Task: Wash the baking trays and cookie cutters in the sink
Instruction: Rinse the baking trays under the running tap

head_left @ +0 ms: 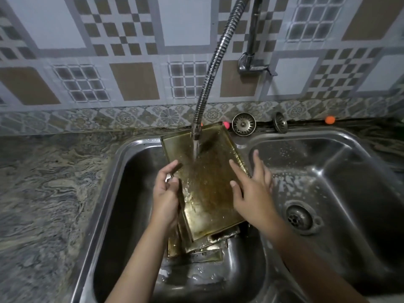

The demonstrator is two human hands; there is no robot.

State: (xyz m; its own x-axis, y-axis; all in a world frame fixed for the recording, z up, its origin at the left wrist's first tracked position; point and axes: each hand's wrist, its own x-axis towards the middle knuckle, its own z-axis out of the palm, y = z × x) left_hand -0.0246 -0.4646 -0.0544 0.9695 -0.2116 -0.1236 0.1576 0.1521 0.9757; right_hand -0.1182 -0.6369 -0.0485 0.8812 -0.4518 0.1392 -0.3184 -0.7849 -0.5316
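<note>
A tiled wall with checked brown, grey and white squares fills the top of the view. Below it a marbled grey stone counter surrounds a steel double sink. The left basin holds the work; the right basin has a round drain in its floor and soap froth on its near wall.

A brass-coloured baking tray is tilted in the left basin, its far edge leaning up toward the back rim, its near edge resting on a pile of more trays lying lower in the basin. A ribbed metal tap hose curves down from the wall tap, and water runs from its nozzle onto the upper part of the tilted tray, spreading over its surface.

The left hand grasps the tray's left edge, fingers curled around the rim, with something small and shiny showing between the fingers that is too blurred to name. The right hand is released and flat, fingers spread and straight, lying across the tray's right side with fingertips on the wet surface.

On the ledge behind the sink sit two metal drain strainers, one facing the camera and one turned sideways, and a small orange ball further right. A pink object peeks out behind the tray's far corner.
</note>
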